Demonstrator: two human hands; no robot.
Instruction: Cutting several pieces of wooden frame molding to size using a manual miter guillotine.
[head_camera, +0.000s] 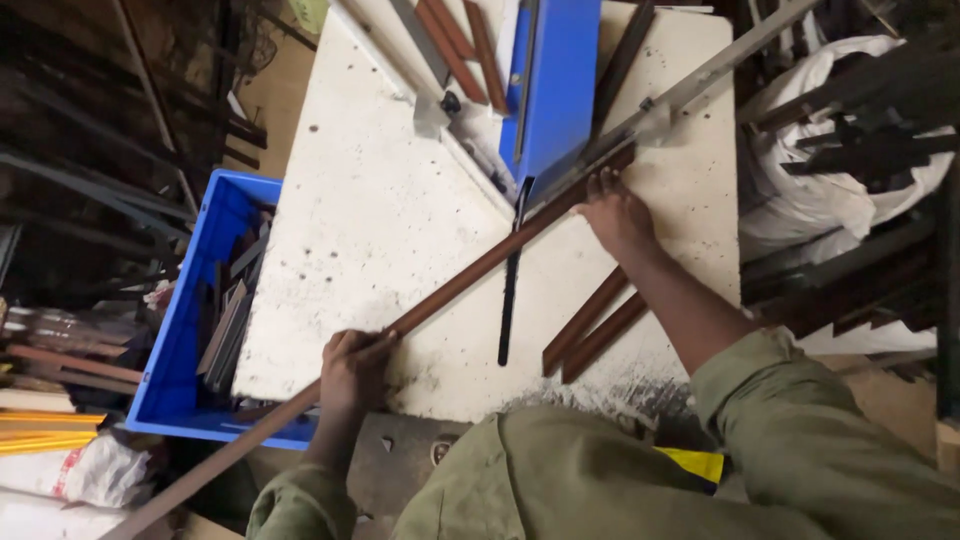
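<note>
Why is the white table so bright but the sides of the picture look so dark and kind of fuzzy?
In the head view, light falls strongly on the white table, nearly washing out its top; the stacked bars at left and right sit in deep shadow, detail lost; the left hand and right hand on the long brown strip look slightly soft, and the table edges lean, suggesting a wide lens.

A white bulging sack (830, 190) at right; crumpled white bag (95, 470) bottom left.

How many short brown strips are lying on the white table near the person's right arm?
2: two short brown strips lie side by side on the white table, just left of the right forearm. Their lower ends may be partly hidden.
</note>
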